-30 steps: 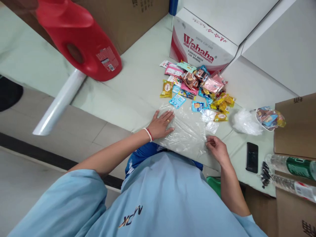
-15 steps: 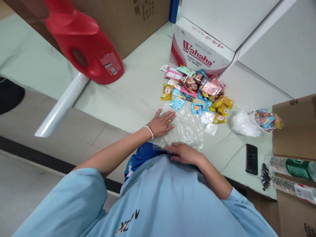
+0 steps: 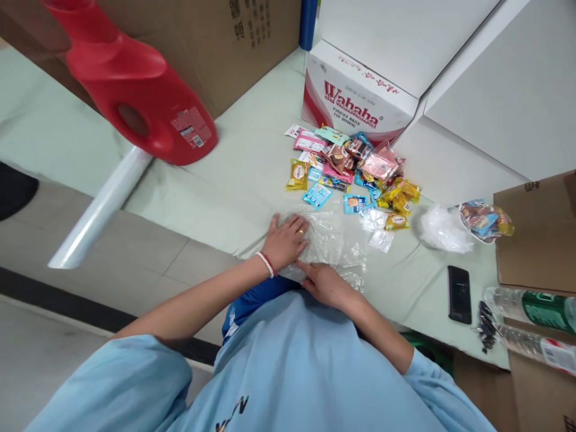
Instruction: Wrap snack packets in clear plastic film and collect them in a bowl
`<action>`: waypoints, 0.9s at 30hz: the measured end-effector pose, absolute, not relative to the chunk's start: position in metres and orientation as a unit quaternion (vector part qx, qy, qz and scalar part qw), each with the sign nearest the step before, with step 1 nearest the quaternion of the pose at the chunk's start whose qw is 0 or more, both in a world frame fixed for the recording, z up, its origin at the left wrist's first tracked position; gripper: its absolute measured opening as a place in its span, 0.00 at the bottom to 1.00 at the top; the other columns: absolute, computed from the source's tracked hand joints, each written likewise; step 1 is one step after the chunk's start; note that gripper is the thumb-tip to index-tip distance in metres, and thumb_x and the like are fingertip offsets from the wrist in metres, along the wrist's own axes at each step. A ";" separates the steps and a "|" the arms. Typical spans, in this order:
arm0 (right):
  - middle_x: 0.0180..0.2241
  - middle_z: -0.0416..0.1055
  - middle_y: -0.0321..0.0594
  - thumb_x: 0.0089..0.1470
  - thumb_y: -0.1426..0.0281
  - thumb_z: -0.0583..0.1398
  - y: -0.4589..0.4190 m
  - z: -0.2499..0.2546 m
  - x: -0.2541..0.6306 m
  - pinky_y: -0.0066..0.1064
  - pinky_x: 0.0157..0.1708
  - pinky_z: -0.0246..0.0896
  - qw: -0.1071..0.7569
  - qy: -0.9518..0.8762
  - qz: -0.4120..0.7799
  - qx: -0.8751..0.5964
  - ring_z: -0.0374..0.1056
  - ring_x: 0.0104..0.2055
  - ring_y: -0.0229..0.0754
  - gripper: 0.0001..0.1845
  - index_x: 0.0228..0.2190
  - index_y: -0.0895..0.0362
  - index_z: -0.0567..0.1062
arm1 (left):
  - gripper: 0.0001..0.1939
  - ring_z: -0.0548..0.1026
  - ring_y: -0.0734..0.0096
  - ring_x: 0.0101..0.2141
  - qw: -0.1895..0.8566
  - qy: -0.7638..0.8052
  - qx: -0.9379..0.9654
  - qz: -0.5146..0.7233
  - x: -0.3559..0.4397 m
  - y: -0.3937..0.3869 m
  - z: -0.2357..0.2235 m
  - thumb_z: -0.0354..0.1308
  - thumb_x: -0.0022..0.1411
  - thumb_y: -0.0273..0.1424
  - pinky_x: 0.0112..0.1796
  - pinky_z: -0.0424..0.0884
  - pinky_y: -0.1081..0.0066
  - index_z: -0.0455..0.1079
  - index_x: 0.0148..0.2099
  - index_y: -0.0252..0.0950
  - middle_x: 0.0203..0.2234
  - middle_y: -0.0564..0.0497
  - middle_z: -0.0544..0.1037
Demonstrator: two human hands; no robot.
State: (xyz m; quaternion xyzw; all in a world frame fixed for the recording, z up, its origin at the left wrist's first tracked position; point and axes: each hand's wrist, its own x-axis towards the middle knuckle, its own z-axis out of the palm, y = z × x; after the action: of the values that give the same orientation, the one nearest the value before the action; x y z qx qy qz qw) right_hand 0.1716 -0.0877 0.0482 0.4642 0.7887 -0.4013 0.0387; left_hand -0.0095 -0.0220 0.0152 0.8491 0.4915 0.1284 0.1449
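Observation:
A clear plastic bag [image 3: 335,240] lies crinkled and flat at the table's near edge. My left hand [image 3: 284,241] rests palm down on its left part, with the fingers stretched out. Close beside it, my right hand [image 3: 327,284] is over the bag's near edge. Its index finger points left toward my left hand and its thumb stands a little apart; the other fingers are partly hidden. Just beyond the bag are a blue snack packet [image 3: 317,195], another blue packet [image 3: 355,204] and a yellow-wrapped snack [image 3: 396,222].
Several wrapped snacks [image 3: 339,157] are heaped against a Wahaha box [image 3: 360,90]. On the right are a filled cup [image 3: 483,222], crumpled white plastic [image 3: 443,229], a phone [image 3: 459,294] and bottles [image 3: 531,307]. A red jug [image 3: 148,102] and a plastic roll [image 3: 101,207] lie left.
My right hand has moved left from the bag's right corner along its near edge to beside my left hand. My left hand stays flat on the bag.

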 end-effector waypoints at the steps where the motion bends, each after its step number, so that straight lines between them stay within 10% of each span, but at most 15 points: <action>1: 0.47 0.78 0.49 0.66 0.70 0.59 -0.089 0.048 0.174 0.35 0.48 0.64 0.026 0.786 -0.416 0.457 0.74 0.46 0.49 0.29 0.66 0.57 0.68 | 0.27 0.65 0.44 0.67 0.147 0.494 0.848 0.126 -0.016 -0.020 0.011 0.52 0.72 0.37 0.67 0.43 0.30 0.66 0.69 0.38 0.67 0.35 0.69; 9: 0.45 0.79 0.40 0.64 0.62 0.62 -0.080 0.072 0.235 0.35 0.43 0.70 -0.106 0.679 -0.617 0.384 0.74 0.41 0.43 0.22 0.59 0.47 0.76 | 0.45 0.56 0.42 0.72 0.157 0.422 0.889 0.078 -0.059 -0.008 0.000 0.57 0.66 0.56 0.66 0.27 0.29 0.52 0.76 0.42 0.75 0.34 0.51; 14: 0.43 0.78 0.44 0.60 0.61 0.64 0.025 0.101 0.290 0.45 0.51 0.67 -0.259 0.701 -0.288 0.599 0.72 0.44 0.50 0.15 0.47 0.50 0.82 | 0.58 0.49 0.36 0.73 0.178 0.400 0.899 0.016 -0.062 -0.003 0.004 0.60 0.56 0.64 0.64 0.22 0.27 0.47 0.78 0.39 0.75 0.31 0.44; 19: 0.57 0.67 0.57 0.56 0.67 0.65 0.133 0.094 0.314 0.53 0.61 0.57 -0.127 0.708 0.035 0.694 0.60 0.59 0.61 0.31 0.60 0.60 0.71 | 0.66 0.42 0.33 0.74 0.210 0.391 0.895 -0.038 -0.064 0.002 0.008 0.62 0.50 0.66 0.62 0.19 0.27 0.42 0.79 0.36 0.76 0.31 0.38; 27: 0.54 0.67 0.57 0.54 0.71 0.63 0.166 0.071 0.318 0.46 0.57 0.59 -0.030 0.682 0.043 0.729 0.61 0.55 0.57 0.28 0.57 0.63 0.71 | 0.65 0.40 0.35 0.74 0.215 0.398 0.891 -0.025 -0.065 0.000 0.007 0.65 0.50 0.64 0.64 0.18 0.30 0.43 0.79 0.40 0.76 0.34 0.38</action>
State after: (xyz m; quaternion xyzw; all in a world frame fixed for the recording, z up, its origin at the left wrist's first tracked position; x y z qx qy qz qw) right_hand 0.3182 0.1664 0.0712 0.7293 0.6822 0.0432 -0.0297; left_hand -0.0648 0.0003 0.0067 0.8914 0.3984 -0.0255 0.2147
